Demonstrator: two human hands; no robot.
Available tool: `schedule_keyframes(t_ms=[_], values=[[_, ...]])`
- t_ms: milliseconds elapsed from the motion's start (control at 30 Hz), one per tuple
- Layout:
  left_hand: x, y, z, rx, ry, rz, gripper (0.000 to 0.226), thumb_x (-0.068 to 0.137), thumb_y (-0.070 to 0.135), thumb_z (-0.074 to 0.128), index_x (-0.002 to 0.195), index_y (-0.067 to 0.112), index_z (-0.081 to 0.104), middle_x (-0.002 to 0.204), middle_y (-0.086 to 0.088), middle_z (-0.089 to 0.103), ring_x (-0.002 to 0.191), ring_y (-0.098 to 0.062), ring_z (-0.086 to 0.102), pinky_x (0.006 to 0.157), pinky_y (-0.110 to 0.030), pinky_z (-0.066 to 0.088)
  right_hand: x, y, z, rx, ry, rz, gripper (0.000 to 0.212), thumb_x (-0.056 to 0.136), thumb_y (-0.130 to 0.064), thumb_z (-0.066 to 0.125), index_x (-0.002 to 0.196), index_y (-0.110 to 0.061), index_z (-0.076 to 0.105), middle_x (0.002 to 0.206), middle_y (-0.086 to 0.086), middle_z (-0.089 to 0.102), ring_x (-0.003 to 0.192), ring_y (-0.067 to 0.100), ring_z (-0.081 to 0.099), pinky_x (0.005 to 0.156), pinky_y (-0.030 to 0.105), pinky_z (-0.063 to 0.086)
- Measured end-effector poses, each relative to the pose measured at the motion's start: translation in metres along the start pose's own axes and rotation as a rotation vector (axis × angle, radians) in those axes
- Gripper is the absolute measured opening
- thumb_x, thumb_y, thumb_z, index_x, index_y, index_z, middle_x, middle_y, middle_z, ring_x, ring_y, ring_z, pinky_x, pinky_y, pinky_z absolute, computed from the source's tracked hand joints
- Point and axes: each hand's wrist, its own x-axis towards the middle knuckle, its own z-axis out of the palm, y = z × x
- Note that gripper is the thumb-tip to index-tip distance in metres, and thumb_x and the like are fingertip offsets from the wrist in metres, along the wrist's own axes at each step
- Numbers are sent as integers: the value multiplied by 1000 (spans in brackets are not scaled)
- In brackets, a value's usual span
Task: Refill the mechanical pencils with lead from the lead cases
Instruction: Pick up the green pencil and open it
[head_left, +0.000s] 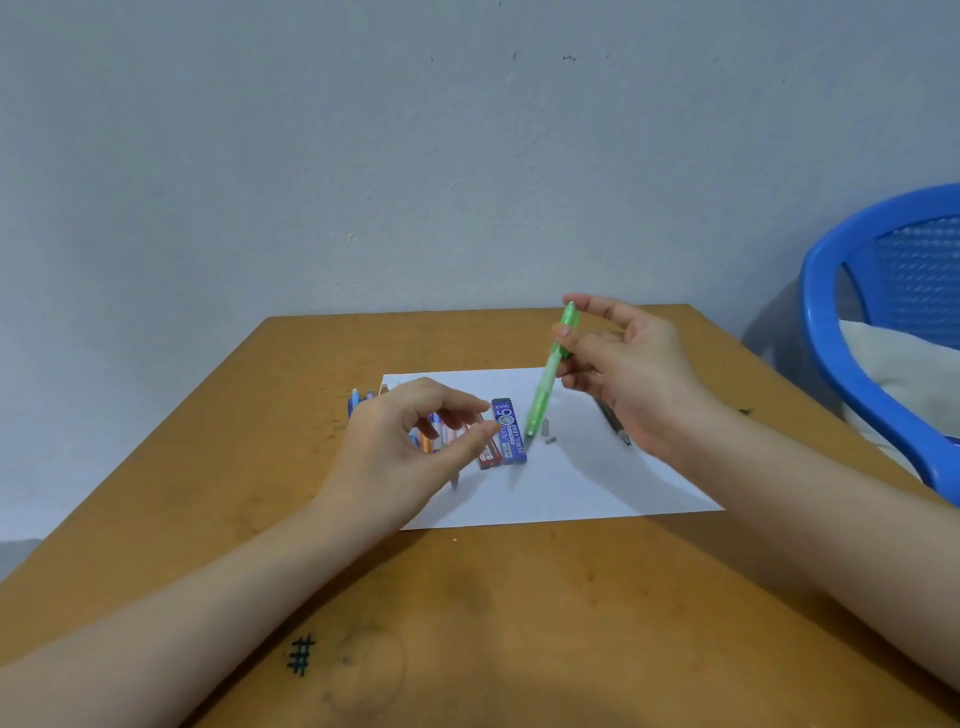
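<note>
- Grey plaster wall (363, 156) behind; scuffed wooden counter (208, 467) with a white paper (571, 488) at its centre.
- Right hand (623, 364) has its fingers pinched on the top of the green pencil (545, 389). The pencil is translucent plastic, leaning, with its tip down on the paper.
- Left hand (405, 441) has its fingers loosely curled and its thumb tip by the red case (488, 454). Cannot tell if it touches the case or holds a lead.
- Blue case (510, 431) lies flat, touching the red case; both are slim, glossy and rectangular.
- Spare pencils (355, 402) are bunched at the paper's left edge, partly hidden by the left hand.
- Two small grey bits (545, 427), likely the cap and eraser, lie just beside the green pencil's tip.
- Judged step: fetching lead. Keep the barrel steady and upright and feed the lead in gently, since it is thin and likely to snap.
</note>
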Motion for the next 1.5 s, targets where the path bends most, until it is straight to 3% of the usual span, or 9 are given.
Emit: schedule_keyframes(t_ms=[133,267,367,467,767,967,1200,1300,1500], values=[[10,-13,-11,211,-49,-34,20,85,25,69,105,24,70,99,18,64,92,9,55,76,-6,40,10,-7,-15,-221,-95,114,33,85,2,64,115,-9,60,70,9,62,49,14,53,49,20,50],[19,-26,-17,408,-144,-210,43,90,37,59,131,27,54,134,8,53,127,-9,42,104,-32,36,18,-1,-24,-491,-154,210,32,83,-1,68,113,-11,63,70,7,62,49,13,56,57,21,52],[21,-37,-15,511,-261,-279,56,92,45,53,143,26,40,149,6,38,137,-12,29,111,-33,26,21,9,-26,-693,-210,264,32,80,-8,73,111,-12,66,68,9,66,52,16,60,69,31,49],[22,-46,-12,574,-376,-311,64,93,51,47,148,22,30,157,4,22,144,-14,15,116,-34,12,19,14,-24,-787,-228,259,32,81,-10,73,112,-14,65,64,7,65,46,10,57,65,27,50],[22,-52,-10,610,-470,-317,67,93,57,37,150,25,21,158,3,16,146,-16,9,119,-39,10,17,20,-23,-881,-245,297,35,84,-11,70,118,-13,62,64,4,66,47,10,61,61,26,42],[22,-52,-10,613,-485,-332,67,93,57,36,150,26,20,158,3,16,146,-16,8,119,-41,11,16,20,-21,-950,-273,284,36,86,-13,68,121,-13,59,73,5,69,53,9,64,50,24,36],[22,-50,-10,606,-484,-330,66,94,54,38,150,25,21,158,3,17,146,-15,8,119,-42,10,17,21,-24,-973,-299,305,30,87,-16,66,117,-14,62,72,4,71,62,12,68,71,29,43],[22,-50,-10,615,-487,-333,66,94,55,37,150,26,20,158,3,17,146,-15,8,119,-42,11,17,21,-24,-988,-310,302,31,87,-16,65,117,-15,61,73,5,72,63,11,69,74,31,46],[22,-49,-10,611,-496,-339,66,93,55,37,150,26,20,158,4,16,146,-16,8,118,-43,11,18,10,-24,-1074,-268,203,22,87,-22,64,109,-22,66,79,12,71,64,20,62,59,27,45]])
